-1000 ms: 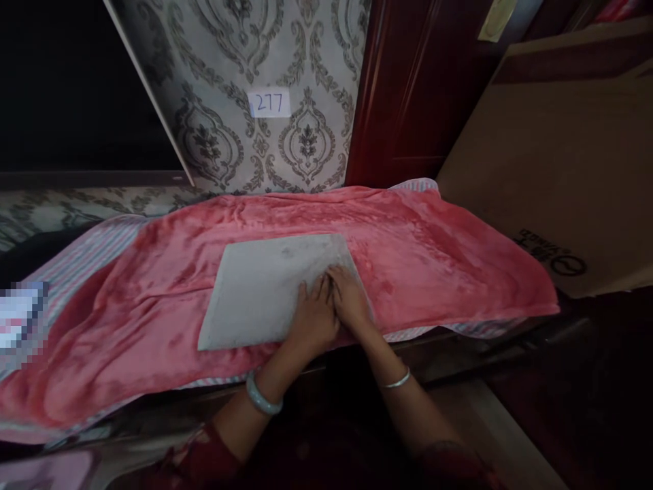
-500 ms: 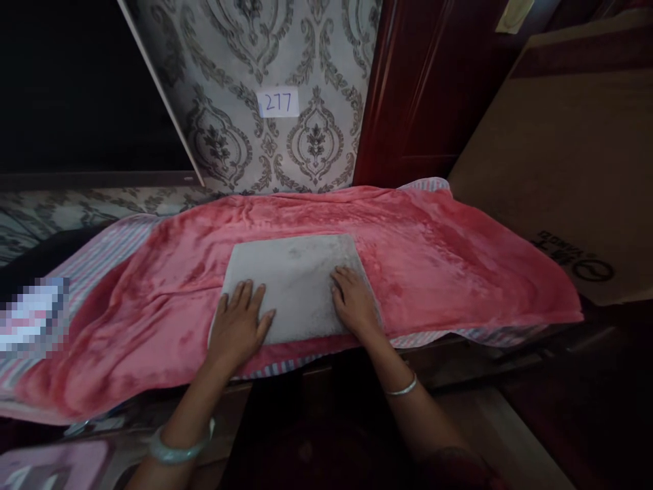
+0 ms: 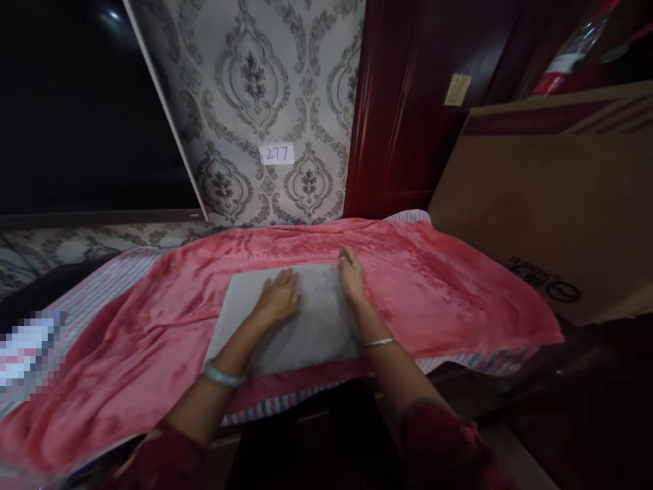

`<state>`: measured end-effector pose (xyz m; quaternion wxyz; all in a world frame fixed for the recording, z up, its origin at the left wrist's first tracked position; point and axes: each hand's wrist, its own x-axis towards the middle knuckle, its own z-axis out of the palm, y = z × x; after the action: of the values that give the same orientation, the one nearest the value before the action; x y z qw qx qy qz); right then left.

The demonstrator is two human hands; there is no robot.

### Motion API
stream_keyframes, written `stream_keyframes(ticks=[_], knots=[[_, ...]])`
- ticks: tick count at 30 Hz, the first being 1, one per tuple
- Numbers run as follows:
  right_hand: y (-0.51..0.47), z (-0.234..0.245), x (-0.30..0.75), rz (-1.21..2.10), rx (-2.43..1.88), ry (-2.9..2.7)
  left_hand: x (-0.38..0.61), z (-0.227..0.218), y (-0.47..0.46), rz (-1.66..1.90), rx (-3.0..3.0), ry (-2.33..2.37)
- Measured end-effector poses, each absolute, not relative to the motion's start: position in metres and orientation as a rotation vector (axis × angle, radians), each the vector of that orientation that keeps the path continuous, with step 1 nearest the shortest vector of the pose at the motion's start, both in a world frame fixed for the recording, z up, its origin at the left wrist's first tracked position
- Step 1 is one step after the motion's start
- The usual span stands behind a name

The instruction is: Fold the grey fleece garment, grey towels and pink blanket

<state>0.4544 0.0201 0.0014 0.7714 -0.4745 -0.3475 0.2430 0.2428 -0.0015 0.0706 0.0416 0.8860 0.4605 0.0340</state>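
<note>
We have the gray cloth (image 3: 306, 337) flat on the pink blanket (image 3: 423, 292), just below the frame's center, its long axis running left to right and its sides narrowing toward the top. Our left hand (image 3: 279, 297) lies over its upper middle, fingers loose, grip released. Our right hand (image 3: 352, 275) covers its upper right corner, fingertips pointing up; whether it pinches the edge, we cannot tell.

In dim light, a wall (image 3: 275, 88) papered in a grey scroll pattern is flanked by a dark screen (image 3: 81, 109), in which a small glint (image 3: 113, 14) is reflected, and by dark-red wooden panelling (image 3: 403, 109).
</note>
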Motion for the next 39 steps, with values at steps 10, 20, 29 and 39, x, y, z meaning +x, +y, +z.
stream_keyframes(ticks=[10, 20, 29, 39], knots=[[0.060, -0.056, 0.450, 0.644, -0.975, -0.658, 0.311, 0.011, 0.030, 0.235, 2.806, 1.299], [0.066, -0.070, 0.457, 0.555, -1.090, -0.784, 0.225, 0.021, 0.069, 0.187, 2.667, 1.630], [0.063, -0.062, 0.457, 0.521, -1.145, -0.852, 0.155, 0.022, 0.090, 0.176, 2.447, 1.842], [0.059, -0.049, 0.458, 0.473, -1.200, -0.857, 0.167, 0.032, 0.028, 0.208, 2.660, 1.773]])
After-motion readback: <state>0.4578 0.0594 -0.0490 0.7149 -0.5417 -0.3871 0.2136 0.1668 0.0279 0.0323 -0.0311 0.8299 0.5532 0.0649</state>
